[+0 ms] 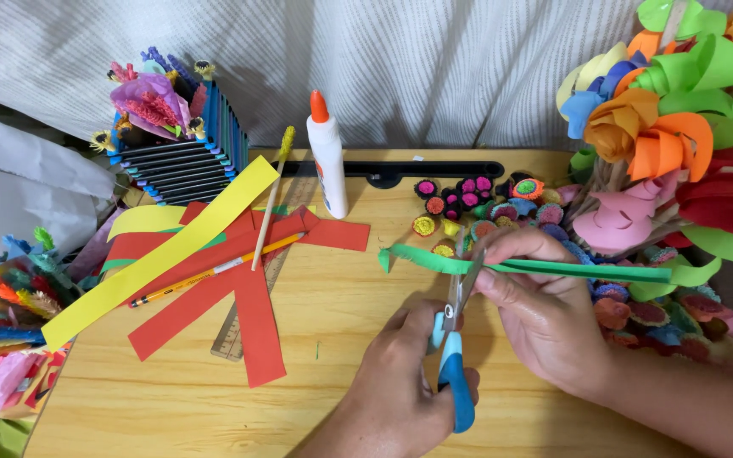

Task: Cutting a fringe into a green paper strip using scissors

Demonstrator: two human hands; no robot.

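Note:
My left hand (396, 377) grips a pair of blue-handled scissors (456, 386) low in the middle of the view. The blades point up and away and sit across a long green paper strip (422, 257). My right hand (545, 314) comes in from the right and pinches that strip just right of the blades. The strip's left end is cut into a fine fringe, and its plain right end runs on past my fingers toward the flowers. All of this is above a wooden table (171, 407).
Red paper strips (252, 331), a yellow strip (163, 254), a pencil (214, 273) and a wooden ruler (232, 337) lie at left. A glue bottle (328, 157) stands behind them, next to a box of dark sticks (184, 161). Small rolled paper centres (468, 199) and a paper flower bouquet (663, 127) crowd the right.

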